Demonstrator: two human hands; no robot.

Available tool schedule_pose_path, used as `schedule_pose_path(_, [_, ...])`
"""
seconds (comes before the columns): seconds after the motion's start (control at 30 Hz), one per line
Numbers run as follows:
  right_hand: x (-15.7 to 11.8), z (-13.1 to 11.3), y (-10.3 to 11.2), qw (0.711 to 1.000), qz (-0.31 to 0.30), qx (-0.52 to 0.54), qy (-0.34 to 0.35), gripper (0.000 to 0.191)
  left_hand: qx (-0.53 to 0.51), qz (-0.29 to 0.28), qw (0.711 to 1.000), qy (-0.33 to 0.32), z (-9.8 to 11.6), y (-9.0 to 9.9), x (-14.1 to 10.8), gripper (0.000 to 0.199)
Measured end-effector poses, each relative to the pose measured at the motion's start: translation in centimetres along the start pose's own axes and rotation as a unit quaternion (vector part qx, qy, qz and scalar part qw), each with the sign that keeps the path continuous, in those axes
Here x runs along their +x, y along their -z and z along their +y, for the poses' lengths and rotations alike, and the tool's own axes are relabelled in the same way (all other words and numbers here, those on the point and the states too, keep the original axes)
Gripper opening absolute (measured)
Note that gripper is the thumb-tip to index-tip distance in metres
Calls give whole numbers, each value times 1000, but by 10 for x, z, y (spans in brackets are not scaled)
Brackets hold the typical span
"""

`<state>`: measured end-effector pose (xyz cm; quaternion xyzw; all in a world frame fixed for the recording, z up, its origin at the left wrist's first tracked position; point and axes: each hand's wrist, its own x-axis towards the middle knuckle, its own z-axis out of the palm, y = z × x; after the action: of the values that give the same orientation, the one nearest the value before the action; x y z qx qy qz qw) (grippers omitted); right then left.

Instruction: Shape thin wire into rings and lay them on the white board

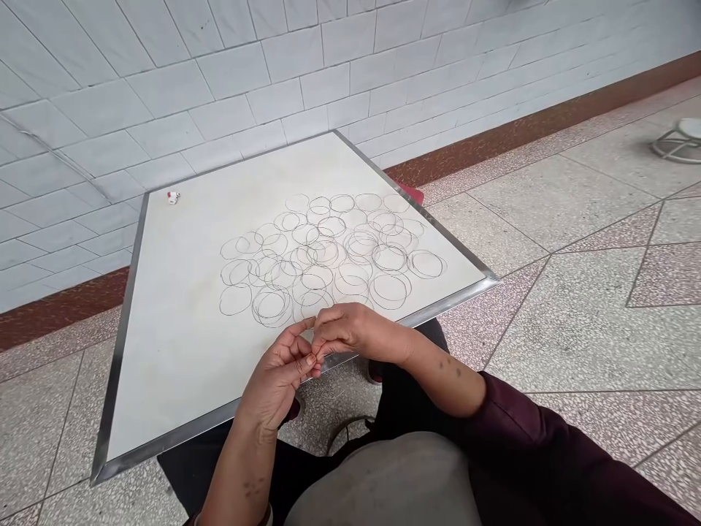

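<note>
My left hand (279, 376) and my right hand (347, 329) meet over the near edge of a white table (180, 329). The left thumb and a finger are pressed together, the other fingers curling loosely around. Against that pinch, the right thumb and fingertips close too. Whatever lies between the fingertips is too small to make out. Just beyond the hands, many thin, dark wire rings (328, 252) lie flat on the tabletop, several overlapping. Part of the nearest rings is hidden behind the right hand.
A small red and white item (174, 197) sits at the table's far left corner. The table has a metal rim (169, 443) and stands by a tiled wall (307, 55). Something red (412, 193) shows behind its right edge. A round stool (682, 142) stands far right.
</note>
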<state>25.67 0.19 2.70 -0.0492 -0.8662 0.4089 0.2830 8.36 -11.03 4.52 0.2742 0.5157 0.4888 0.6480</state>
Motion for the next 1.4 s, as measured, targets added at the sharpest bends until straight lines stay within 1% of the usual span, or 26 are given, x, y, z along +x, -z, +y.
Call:
schedule_pose_path(0.17, [1,4,-5,999,9,22,-25,18,-12,-4,1000,-1,-4,3,-1,51])
schedule_pose_path(0.3, [1,7,-7,1000,24,7,-11,14,-38,20,999,0,-6,3,-2,55])
schedule_pose_path(0.53, [3,7,-10,997,49,26,-44,11,-57,52,997,11,-6,4,-3,63])
schedule_pose_path(0.73, [5,10,-7,996,73,22,-55,12,-83,85,993,-14,-8,5,-1,63])
schedule_pose_path(0.87, [5,8,-4,995,79,0,-58,12,-81,107,991,-21,-9,3,-1,62])
schedule_pose_path(0.97, [6,5,-6,995,79,-26,-60,12,-74,118,990,-29,-9,0,-2,62])
schedule_pose_path(1.07, [6,6,-10,993,88,-47,-65,13,-71,141,986,-50,-9,-4,-2,58])
schedule_pose_path(1.2, [7,11,-12,991,108,-27,-71,15,-76,162,982,-69,-10,-7,-2,57])
schedule_pose_path(1.27, [7,12,-10,988,121,-18,-90,20,-77,172,979,-71,-10,-8,-4,57])
schedule_pose_path(1.33, [7,11,-8,983,131,1,-125,26,-80,184,977,-76,-10,-9,-6,58])
schedule_pose_path(1.4, [7,8,-8,976,136,48,-166,31,-83,195,974,-84,-11,-9,-7,58])
